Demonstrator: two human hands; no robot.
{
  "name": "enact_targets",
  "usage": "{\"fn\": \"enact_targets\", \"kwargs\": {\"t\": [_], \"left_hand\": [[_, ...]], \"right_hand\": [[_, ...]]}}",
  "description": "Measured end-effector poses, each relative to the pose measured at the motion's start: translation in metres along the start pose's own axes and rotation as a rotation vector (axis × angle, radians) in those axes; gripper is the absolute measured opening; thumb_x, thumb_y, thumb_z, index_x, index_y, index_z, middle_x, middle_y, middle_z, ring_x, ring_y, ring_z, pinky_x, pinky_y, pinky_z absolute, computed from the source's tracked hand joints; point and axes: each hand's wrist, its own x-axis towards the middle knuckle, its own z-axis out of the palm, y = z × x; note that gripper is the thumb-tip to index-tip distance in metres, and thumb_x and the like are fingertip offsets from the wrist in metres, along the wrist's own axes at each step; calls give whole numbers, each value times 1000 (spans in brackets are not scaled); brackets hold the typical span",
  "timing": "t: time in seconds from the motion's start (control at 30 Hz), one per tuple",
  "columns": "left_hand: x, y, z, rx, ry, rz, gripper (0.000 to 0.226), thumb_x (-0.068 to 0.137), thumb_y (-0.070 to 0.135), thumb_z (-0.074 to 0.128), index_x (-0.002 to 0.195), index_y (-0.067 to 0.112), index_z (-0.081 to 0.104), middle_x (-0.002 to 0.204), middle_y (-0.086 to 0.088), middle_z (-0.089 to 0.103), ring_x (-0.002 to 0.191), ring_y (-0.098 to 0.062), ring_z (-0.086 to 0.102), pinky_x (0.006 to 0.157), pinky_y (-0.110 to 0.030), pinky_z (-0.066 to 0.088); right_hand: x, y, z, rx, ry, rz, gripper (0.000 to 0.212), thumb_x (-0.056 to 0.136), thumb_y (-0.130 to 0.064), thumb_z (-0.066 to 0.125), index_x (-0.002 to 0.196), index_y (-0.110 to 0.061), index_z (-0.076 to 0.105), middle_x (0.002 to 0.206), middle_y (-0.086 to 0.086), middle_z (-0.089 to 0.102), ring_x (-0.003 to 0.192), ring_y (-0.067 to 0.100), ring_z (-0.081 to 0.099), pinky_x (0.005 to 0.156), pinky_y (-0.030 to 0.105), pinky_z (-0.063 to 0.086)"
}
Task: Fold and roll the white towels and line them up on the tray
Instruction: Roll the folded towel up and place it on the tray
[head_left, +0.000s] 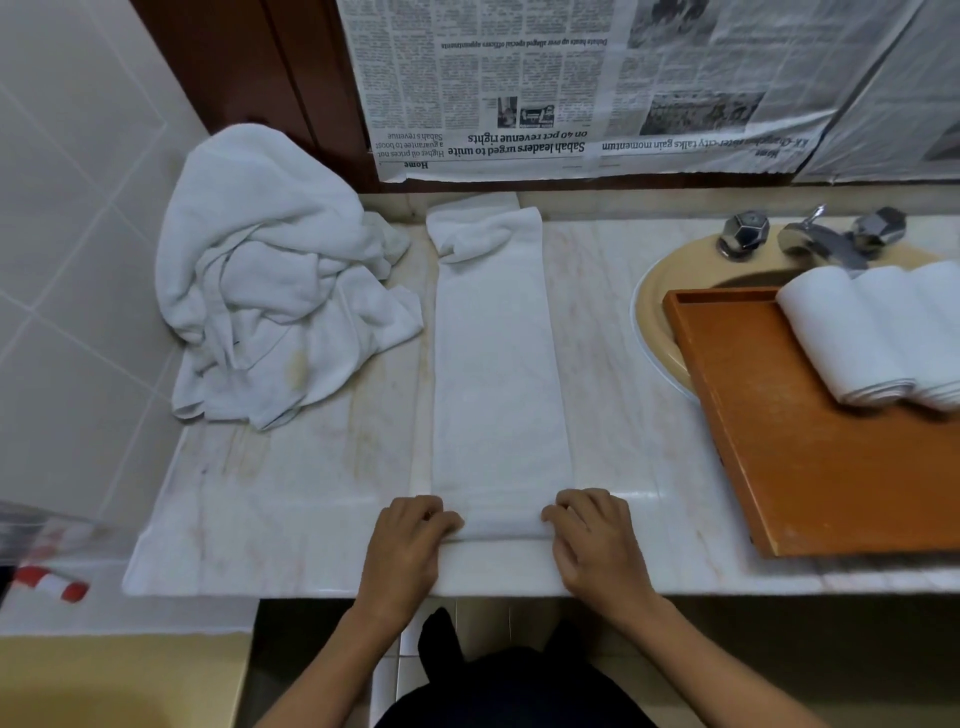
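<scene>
The folded towel lies as a long strip on the tabletop, pointing away from the person. The left hand and right hand grasp its near end with curled fingers, one at each corner, probably so the roll starts straight. Some rolled towels lie on the tray; a loose pile waits at the left.

One folded towel strip lies at twelve o'clock, one crumpled towel heap at ten o'clock. At three o'clock, one tray carries three rolled towels in view.
</scene>
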Motion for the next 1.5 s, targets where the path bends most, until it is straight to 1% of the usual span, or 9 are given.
{"fn": "enact_targets", "kwargs": {"t": [0.17,0.4,0.57,0.67,0.8,0.93,1.03,1.2,1.5], "left_hand": [[-12,-14,-3,41,-18,198,25,90,11,56,111,10,69,110,-6,62,98,-23,56,84,-31,44],[5,-25,-6,-7,-88,172,24,90,27,62,103,11,74,104,-3,66,97,-18,60,83,-28,45],[29,-16,-21,-252,-226,-217,22,79,42,64,90,24,72,89,17,68,84,2,58,74,-13,44],[38,-17,-28,-396,-277,-446,11,76,37,76,84,35,69,83,21,70,81,-1,64,71,-10,45],[48,-17,-28,-375,-291,-540,26,77,21,83,80,40,66,74,15,68,75,-5,65,69,-9,45],[58,-15,-25,-234,-262,-411,24,78,18,79,85,36,64,87,13,61,79,-6,59,71,-7,41],[54,-12,-20,-124,-198,-242,10,81,17,68,86,25,69,90,12,52,79,-7,51,69,-18,42],[37,-2,-11,-11,-104,-42,22,84,19,50,87,18,73,90,5,60,78,-12,49,63,-27,41],[26,-18,-8,46,-73,80,28,82,27,59,103,16,74,105,3,62,98,-15,55,76,-24,36]], "right_hand": [[-7,12,-4,-1,-55,-97,37,67,-7,61,103,-15,65,108,3,62,95,24,52,81,32,41],[9,19,-6,66,-118,-76,32,74,-11,64,104,-19,62,105,-2,62,96,17,55,79,27,45],[19,18,-5,205,-149,127,25,80,-24,51,98,-21,68,95,-12,60,94,5,44,79,20,34],[28,12,-6,389,-216,375,14,86,-20,57,93,-22,70,92,-15,57,91,1,39,77,21,34],[40,1,-5,590,-237,707,27,87,-4,62,78,-30,62,95,-5,55,102,12,42,74,5,34],[48,-4,-2,597,-148,853,21,81,-3,65,80,-23,61,93,-3,54,100,16,43,74,14,37],[47,-9,0,396,-43,729,24,79,-2,68,82,-22,54,88,-7,51,94,18,42,77,30,43],[32,-9,5,130,37,278,17,78,-3,60,84,-18,66,94,-4,55,87,15,43,69,30,45],[20,12,3,-84,-60,8,32,78,-21,51,110,-21,56,115,-1,56,94,22,51,72,37,47]]}}
